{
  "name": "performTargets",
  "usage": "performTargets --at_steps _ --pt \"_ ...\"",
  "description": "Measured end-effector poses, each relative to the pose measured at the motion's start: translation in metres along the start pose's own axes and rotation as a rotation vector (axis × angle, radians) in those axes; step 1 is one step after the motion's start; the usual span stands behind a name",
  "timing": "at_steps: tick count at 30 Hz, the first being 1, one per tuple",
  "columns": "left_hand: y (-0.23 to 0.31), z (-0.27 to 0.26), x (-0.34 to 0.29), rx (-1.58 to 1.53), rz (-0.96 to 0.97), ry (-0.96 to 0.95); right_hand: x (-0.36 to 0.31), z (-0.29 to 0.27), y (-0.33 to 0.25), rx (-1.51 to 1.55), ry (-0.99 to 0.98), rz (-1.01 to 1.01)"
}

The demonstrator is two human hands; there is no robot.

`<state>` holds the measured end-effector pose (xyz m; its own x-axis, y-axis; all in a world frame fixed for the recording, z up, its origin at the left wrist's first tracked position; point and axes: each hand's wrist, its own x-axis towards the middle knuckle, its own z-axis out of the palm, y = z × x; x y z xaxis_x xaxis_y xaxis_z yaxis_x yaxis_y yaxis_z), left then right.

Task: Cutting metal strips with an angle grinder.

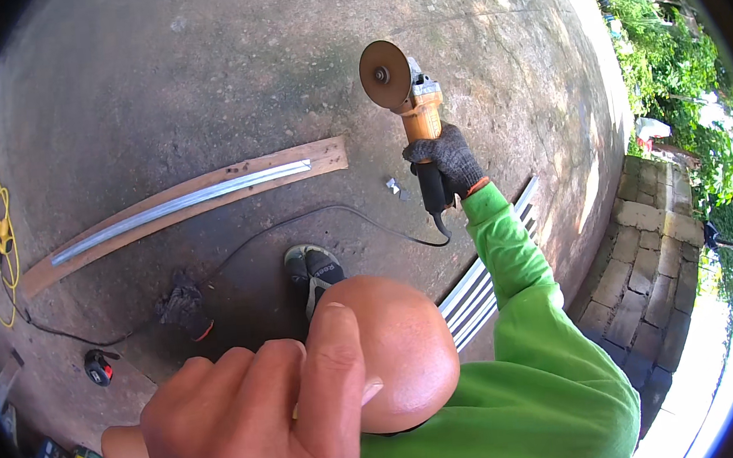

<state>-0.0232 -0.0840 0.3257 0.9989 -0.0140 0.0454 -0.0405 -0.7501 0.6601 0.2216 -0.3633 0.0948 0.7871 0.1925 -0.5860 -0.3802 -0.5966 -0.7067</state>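
Note:
My right hand (448, 155), in a dark knit glove, is wrapped round the black handle of an angle grinder (423, 119). Its brown disc (385, 74) points away from me, above the concrete and touching nothing. Whether the disc spins I cannot tell. Bare and very close to the camera, my left hand (243, 411) is closed, its thumb pressed toward curled fingers. What it holds, if anything, is hidden. Left of the grinder, a thin metal strip (180, 207) lies along a wooden plank (328, 154). Small metal scraps (394, 187) sit near the grinder's handle.
The grinder's black cord (297, 216) crosses the floor toward a yellow extension cord (4, 238). A dark glove (185, 308) and a tape measure (99, 368) lie at left. Metal strips (475, 294) rest under my right arm. Stacked blocks (644, 250) stand at right.

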Motion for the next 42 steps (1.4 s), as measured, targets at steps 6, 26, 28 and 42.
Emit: performTargets --at_steps 6,26,28,42 --pt "0.036 -0.006 0.023 0.138 0.085 -0.072 0.006 -0.009 -0.006 0.14 0.004 -0.023" --pt "-0.006 0.018 0.061 0.32 -0.212 -0.508 -0.013 -0.012 0.006 0.148 -0.08 -0.032" --pt "-0.084 0.048 0.061 0.456 -0.123 -0.18 -0.02 -0.02 0.006 0.062 -0.067 -0.026" --pt "-0.283 0.196 0.014 0.131 -0.205 0.26 -0.004 0.026 0.026 -0.406 -0.298 -0.141"
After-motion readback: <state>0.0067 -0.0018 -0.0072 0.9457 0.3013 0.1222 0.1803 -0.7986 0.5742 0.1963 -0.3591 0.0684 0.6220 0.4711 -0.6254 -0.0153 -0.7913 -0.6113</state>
